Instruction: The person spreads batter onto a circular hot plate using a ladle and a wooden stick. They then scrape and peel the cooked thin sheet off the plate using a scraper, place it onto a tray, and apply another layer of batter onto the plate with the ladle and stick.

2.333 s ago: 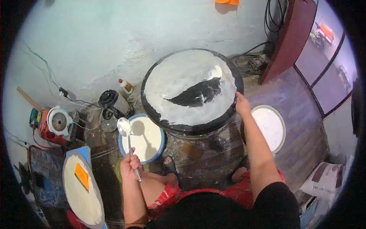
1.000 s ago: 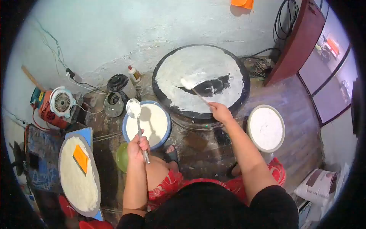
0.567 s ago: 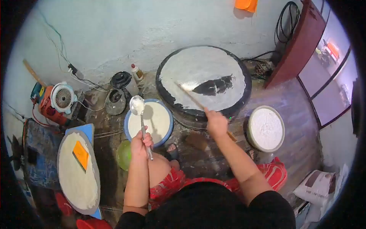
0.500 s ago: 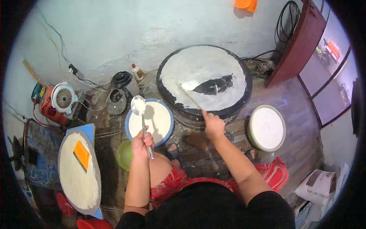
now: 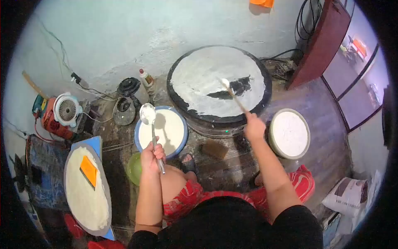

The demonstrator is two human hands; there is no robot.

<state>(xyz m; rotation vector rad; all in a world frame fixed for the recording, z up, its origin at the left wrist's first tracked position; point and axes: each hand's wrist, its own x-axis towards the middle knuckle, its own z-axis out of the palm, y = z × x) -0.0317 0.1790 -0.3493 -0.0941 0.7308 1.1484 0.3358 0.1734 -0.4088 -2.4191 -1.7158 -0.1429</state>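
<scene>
My left hand (image 5: 152,157) is closed round the handle of a metal ladle (image 5: 148,114), its bowl coated with white batter. The ladle is held over a blue-rimmed basin (image 5: 137,135) of white batter. My right hand (image 5: 254,128) grips a wooden stick-like spreader (image 5: 237,101), its batter-covered tip on the large round black griddle (image 5: 177,97). A thin white batter layer (image 5: 199,68) covers most of the griddle. A dark bare patch (image 5: 240,86) shows right of centre, beside the spreader's tip.
A basin of white powder or batter (image 5: 290,135) stands at right. At left lie a board with stacked pale flat sheets (image 5: 81,199) and an orange-and-black scraper (image 5: 88,171). A small blower (image 5: 67,110), a bottle (image 5: 146,77), a green bowl (image 5: 134,169) and a sack (image 5: 345,197) surround me.
My right hand has moved right and slightly up, swinging the spreader's tip rightward across the griddle. The dark bare patch has shrunk. My left hand still holds the ladle above the basin.
</scene>
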